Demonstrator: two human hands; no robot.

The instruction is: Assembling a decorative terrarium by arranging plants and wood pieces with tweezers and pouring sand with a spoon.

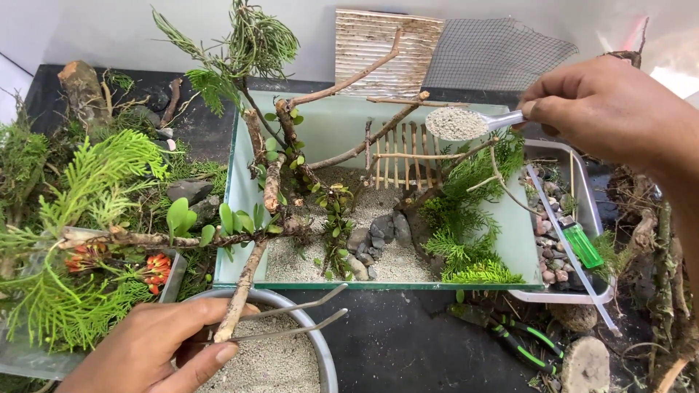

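Glass tank [240,196] between hands, on dark table [408,342]: mostly dressed. Sand floor, branches, leafy cuttings, stick fence [397,156], grey stones [375,236], green sprigs in place; judged late stage, sand top-up remaining.

Round metal bowl [324,349] under left hand: holds pale sand.

Grey tray [590,218] below right hand: pebbles, green lighter [582,246], clear rod.

Right hand [611,109] pinched on spoon [466,124], heaped with sand, above tank's back right.

Left hand [156,346] closed on tweezers [291,320], tips apart, empty, over bowl.
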